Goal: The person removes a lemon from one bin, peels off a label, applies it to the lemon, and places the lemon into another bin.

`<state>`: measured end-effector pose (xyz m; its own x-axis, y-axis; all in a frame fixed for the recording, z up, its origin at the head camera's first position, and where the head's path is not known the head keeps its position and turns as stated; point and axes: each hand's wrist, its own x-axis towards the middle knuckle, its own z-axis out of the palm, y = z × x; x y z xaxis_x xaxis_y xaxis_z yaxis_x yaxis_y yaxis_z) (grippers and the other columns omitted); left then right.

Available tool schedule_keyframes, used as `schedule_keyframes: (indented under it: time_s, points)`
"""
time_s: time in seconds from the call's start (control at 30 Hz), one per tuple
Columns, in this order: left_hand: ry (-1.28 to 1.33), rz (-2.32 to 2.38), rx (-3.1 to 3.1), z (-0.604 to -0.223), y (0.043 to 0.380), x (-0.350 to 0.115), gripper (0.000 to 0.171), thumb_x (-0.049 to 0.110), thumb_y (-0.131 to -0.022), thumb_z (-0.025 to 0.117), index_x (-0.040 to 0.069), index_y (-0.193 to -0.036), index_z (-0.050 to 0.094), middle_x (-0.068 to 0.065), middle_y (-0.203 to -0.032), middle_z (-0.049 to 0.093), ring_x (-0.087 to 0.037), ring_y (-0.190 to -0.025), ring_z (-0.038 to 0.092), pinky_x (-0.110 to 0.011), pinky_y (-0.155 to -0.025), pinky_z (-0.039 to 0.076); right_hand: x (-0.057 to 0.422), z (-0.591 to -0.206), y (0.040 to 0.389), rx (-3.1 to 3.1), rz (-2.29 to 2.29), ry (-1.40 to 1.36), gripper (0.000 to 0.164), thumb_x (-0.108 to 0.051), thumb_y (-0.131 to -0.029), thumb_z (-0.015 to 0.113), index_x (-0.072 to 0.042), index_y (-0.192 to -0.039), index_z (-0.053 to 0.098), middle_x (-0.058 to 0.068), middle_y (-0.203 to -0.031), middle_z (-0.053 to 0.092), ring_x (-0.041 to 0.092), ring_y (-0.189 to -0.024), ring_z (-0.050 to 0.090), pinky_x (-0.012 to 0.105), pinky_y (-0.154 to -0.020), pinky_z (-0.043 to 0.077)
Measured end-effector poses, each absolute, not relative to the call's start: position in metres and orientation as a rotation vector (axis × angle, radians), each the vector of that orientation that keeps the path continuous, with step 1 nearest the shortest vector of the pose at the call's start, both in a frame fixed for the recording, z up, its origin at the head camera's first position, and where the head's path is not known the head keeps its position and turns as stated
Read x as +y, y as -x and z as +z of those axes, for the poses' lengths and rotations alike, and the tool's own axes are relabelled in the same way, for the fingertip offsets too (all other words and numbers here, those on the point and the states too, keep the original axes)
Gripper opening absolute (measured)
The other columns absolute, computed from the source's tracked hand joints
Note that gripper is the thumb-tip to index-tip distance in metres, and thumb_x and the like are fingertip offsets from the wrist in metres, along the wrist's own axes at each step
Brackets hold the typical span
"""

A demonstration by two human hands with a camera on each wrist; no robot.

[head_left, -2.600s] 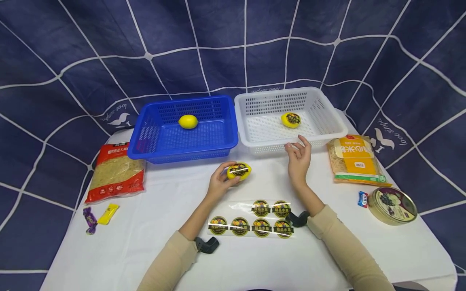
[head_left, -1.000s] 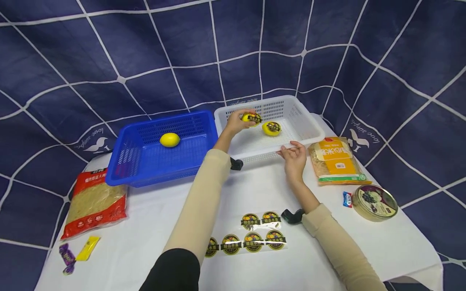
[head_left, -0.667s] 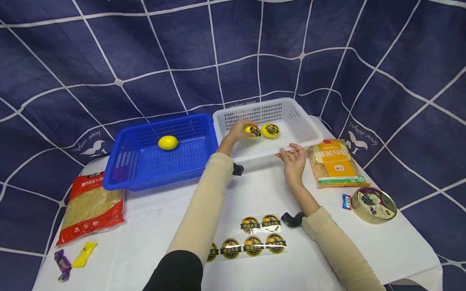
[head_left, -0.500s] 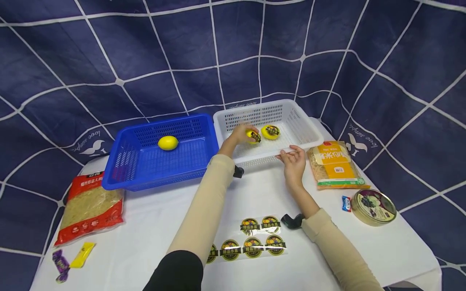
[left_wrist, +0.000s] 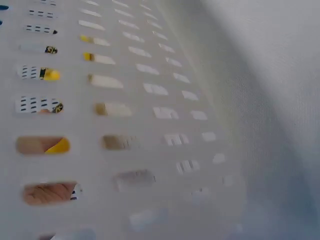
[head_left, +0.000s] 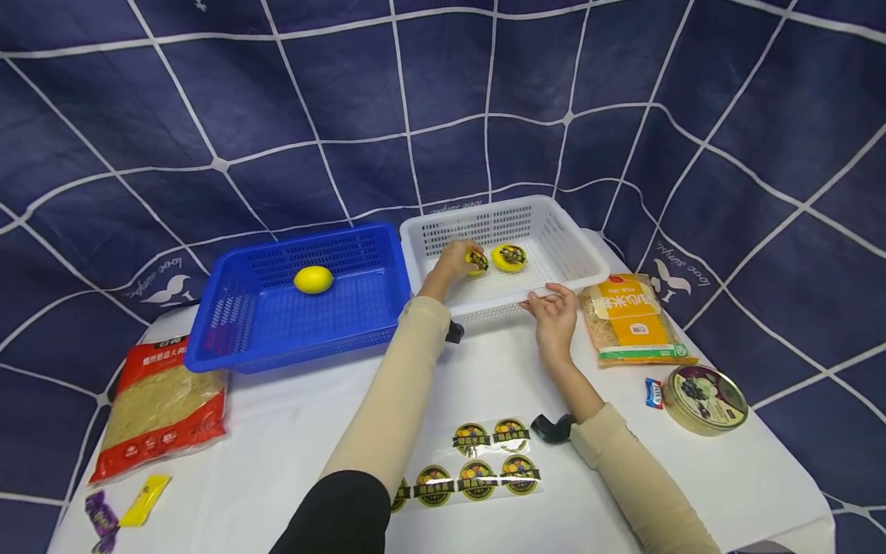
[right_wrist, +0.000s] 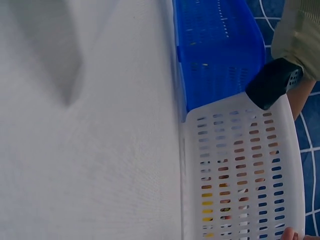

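Note:
Inside the white basket (head_left: 498,296), near its left end, my left hand (head_left: 453,261) holds a lemon (head_left: 477,262) bearing a black and gold sticker. Right beside it lies another stickered lemon (head_left: 508,258). My right hand (head_left: 556,323) pinches the basket's front rim with thumb and fingers; its fingertips (right_wrist: 289,234) show at the rim in the right wrist view. The left wrist view looks through the basket's slotted wall (left_wrist: 150,90), with bits of hand and yellow behind. A plain lemon (head_left: 314,280) sits in the blue basket (head_left: 298,358).
A clear sheet of round stickers (head_left: 477,462) lies in front. On the left are a red pasta bag (head_left: 159,400), a yellow candy (head_left: 144,500) and a purple candy (head_left: 101,515). On the right are an orange noodle bag (head_left: 633,319), a small blue packet (head_left: 654,393) and a round tin (head_left: 704,400).
My left hand has carried the stickered lemon from above the table into the white basket and lowered it. My right hand has come onto the front rim. The head view has shifted.

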<state>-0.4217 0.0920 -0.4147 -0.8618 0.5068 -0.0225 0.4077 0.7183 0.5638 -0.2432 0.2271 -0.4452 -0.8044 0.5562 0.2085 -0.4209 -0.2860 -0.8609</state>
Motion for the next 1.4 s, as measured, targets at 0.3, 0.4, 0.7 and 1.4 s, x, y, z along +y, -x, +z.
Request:
schedule_keyframes:
  time_s: [0.3,0.4,0.7,1.4]
  points:
    - [-0.551,0.983,2.745,-0.416,0.424,0.085,0.041,0.002,-0.083,0.066,0.016,-0.121,0.061,-0.001,-0.136,0.047,-0.020,-0.129,0.036,-0.032,-0.111,0.025,0.223,-0.445,0.244,-1.381,2.106,0.164,0.034,0.010,-0.085,0.057,-0.001,-0.112,0.041,0.008,-0.085,0.045,0.015,-0.073,0.059,0.031,-0.077,0.055]
    - [-0.488,0.997,2.764,-0.420,0.426,0.083,0.041,0.002,-0.083,0.065,0.016,-0.121,0.061,-0.002,-0.136,0.047,-0.021,-0.127,0.038,-0.033,-0.110,0.027,0.222,-0.446,0.243,-1.385,2.110,0.166,0.033,0.010,-0.085,0.058,-0.002,-0.111,0.041,0.008,-0.085,0.046,0.015,-0.072,0.059,0.030,-0.077,0.055]
    - [-0.317,1.034,2.794,-0.427,0.422,0.075,0.044,0.004,-0.084,0.065,0.021,-0.124,0.057,-0.004,-0.133,0.049,-0.025,-0.123,0.042,-0.038,-0.106,0.033,0.216,-0.449,0.239,-1.385,2.126,0.129,0.033,0.009,-0.085,0.058,-0.001,-0.111,0.040,0.009,-0.085,0.047,0.016,-0.072,0.060,0.030,-0.076,0.056]
    - [-0.703,1.199,2.765,-0.366,0.390,0.049,0.047,0.021,-0.088,0.064,0.015,-0.133,0.050,-0.004,-0.137,0.047,-0.025,-0.126,0.040,-0.033,-0.106,0.033,0.227,-0.447,0.241,-1.496,2.027,0.237,0.031,0.001,-0.087,0.060,-0.006,-0.112,0.041,0.007,-0.079,0.053,0.014,-0.068,0.060,0.025,-0.071,0.056]
